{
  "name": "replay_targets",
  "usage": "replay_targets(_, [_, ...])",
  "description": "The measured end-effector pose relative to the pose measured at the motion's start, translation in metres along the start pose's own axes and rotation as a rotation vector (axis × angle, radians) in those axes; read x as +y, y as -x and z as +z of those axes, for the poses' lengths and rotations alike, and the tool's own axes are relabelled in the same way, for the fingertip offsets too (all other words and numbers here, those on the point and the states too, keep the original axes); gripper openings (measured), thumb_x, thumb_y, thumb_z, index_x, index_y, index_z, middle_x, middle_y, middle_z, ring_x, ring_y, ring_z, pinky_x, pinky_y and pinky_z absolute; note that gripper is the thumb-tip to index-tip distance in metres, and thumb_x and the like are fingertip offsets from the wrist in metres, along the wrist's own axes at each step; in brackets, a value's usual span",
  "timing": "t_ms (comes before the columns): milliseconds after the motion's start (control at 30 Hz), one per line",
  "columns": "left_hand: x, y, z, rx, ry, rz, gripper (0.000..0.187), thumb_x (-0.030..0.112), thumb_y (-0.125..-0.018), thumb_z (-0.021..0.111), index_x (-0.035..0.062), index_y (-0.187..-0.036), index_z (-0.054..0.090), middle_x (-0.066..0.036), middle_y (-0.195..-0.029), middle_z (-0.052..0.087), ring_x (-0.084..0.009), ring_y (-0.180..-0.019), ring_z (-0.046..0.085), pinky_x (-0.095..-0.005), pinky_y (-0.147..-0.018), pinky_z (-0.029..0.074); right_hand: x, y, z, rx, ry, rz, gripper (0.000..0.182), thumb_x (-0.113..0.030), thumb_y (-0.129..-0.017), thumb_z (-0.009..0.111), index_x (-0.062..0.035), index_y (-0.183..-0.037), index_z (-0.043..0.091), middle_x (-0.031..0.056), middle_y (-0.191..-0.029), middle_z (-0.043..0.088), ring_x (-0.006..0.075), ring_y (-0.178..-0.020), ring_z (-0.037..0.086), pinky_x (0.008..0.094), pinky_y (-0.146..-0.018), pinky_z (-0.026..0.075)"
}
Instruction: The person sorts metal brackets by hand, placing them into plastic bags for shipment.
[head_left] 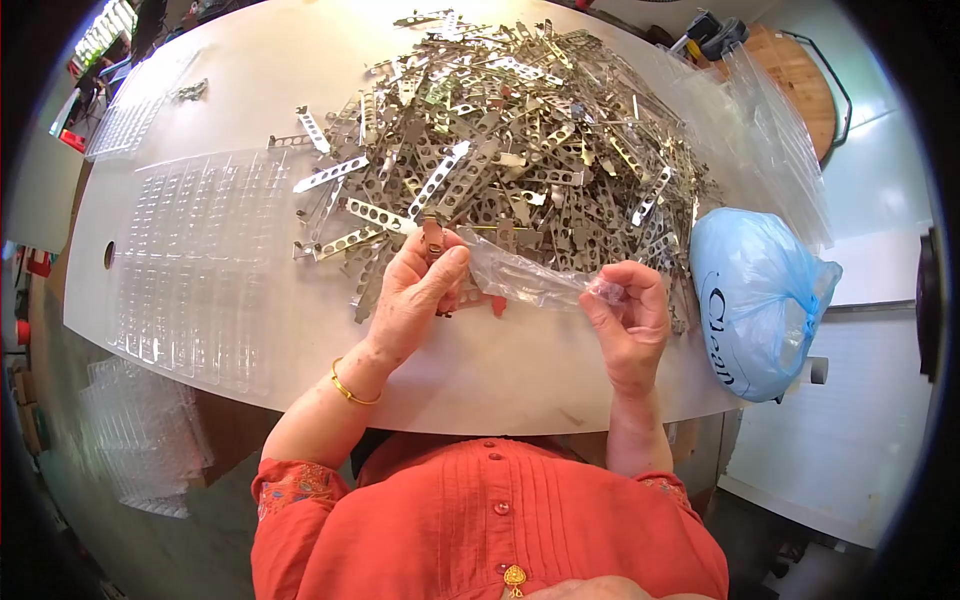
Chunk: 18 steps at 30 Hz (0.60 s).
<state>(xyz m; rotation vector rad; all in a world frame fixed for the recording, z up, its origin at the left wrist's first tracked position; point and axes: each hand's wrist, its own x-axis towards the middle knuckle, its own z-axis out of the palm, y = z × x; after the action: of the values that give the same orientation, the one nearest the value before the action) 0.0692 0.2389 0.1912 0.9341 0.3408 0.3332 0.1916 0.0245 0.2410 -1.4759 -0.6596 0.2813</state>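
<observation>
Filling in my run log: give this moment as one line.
left hand: small shiny metal piece | right hand: crumpled clear plastic film | beyond: heap of perforated silver metal strips

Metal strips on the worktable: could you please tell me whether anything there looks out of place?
One small piece lies by the far-left clear plastic tray, well apart from the tangled heap of perforated metal strips, so it looks stray. I see no clear damage.
</observation>
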Motion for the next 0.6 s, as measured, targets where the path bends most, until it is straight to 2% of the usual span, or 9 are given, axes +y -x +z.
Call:
replay_targets(267, [0.0001, -0.0017, -0.0001, 0.037, -0.085, 0.01, 0.016, 0.022, -0.101, 0.064, 0.0085, -0.105, 0.057, 0.007, -0.071, 0.049, -0.0032, -0.057, 0.04, -0.0211, -0.051, 0.033, 0.0017, 0.006, -0.0054, -0.086, 0.049, -0.101, 0.037, 0.012, -0.085, 0.072, -0.0017, -0.116, 0.057, 0.0044, -0.106, 0.06, 0.008, -0.092, 0.06, 0.0223, -0.083, 0.05])
replay_targets(367, [0.0026, -0.0008, 0.0001, 0.027, -0.079, -0.065, 0.015, 0.018, -0.101, 0.064, 0.007, -0.109, 0.059, 0.006, -0.07, 0.048, -0.005, -0.058, 0.04, -0.022, -0.053, 0.034, 0.0024, 0.0058, -0.0075, -0.145, 0.023, -0.146, 0.037, 0.013, -0.084, 0.072, -0.0012, -0.115, 0.058, 0.0055, -0.107, 0.06, 0.0091, -0.095, 0.06, 0.0234, -0.085, 0.051])
replay_targets(600, [0.0005, -0.0008, 0.0007, 0.046, -0.099, -0.062, 0.012, 0.019, -0.101, 0.063, 0.0071, -0.103, 0.06, 0.005, -0.068, 0.049, -0.0048, -0.057, 0.04, -0.0224, -0.051, 0.034, 0.0019, 0.0066, -0.0086, -0.143, 0.052, -0.101, 0.035, 0.011, -0.085, 0.072, -0.0014, -0.115, 0.058, 0.0063, -0.107, 0.06, 0.0109, -0.096, 0.061, 0.0243, -0.087, 0.051])
